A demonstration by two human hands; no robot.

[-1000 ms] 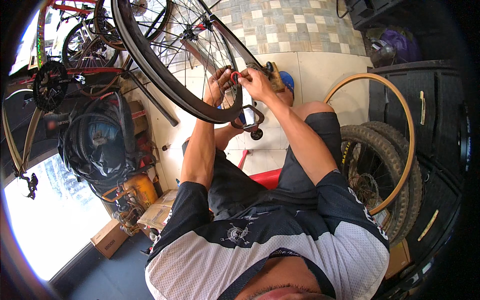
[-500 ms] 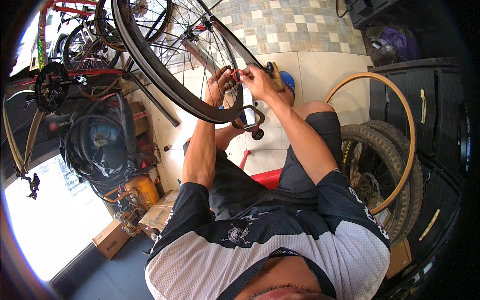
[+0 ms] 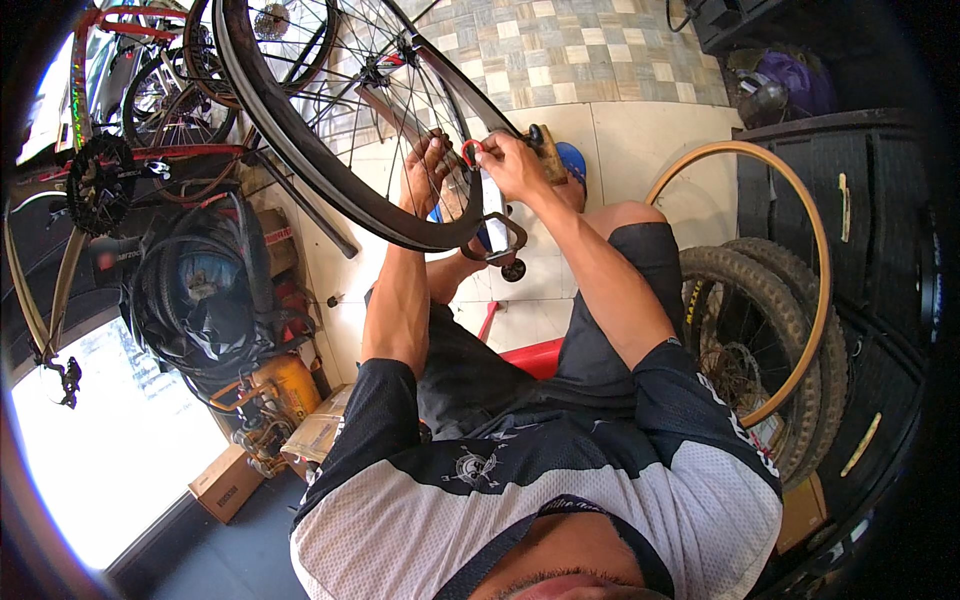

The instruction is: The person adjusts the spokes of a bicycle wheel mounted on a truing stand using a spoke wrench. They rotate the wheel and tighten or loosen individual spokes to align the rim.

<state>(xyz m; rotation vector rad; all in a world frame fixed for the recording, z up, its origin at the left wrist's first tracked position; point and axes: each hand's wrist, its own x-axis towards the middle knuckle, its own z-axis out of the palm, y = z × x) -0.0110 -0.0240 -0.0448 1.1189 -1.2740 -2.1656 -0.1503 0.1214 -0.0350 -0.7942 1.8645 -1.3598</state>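
Observation:
A spoked bicycle wheel with a deep black rim (image 3: 300, 160) is held upright in a wheel truing stand (image 3: 470, 92), its hub (image 3: 376, 72) farther from me. My right hand (image 3: 514, 168) is at the near right side of the rim, thumb and fingers closed on a small round red spoke wrench (image 3: 471, 150) among the spokes. On the other side, my left hand (image 3: 424, 178) is by the spokes with its fingers bent and thumb raised. Rim and spokes partly cover it, and whether it pinches a spoke is unclear.
Leaning at the right are a tan rim (image 3: 822, 260) and knobby tyred wheels (image 3: 720, 300) beside black drawers (image 3: 800, 190). At the left stand bike frames, a black bag heap (image 3: 190, 280), an orange compressor (image 3: 285, 385) and a cardboard box (image 3: 225, 484). A blue sandal (image 3: 572, 160) shows beyond my right hand.
My left hand has drawn slightly left, away from the spoke wrench. My right hand keeps its grip on the wrench at nearly the same spot.

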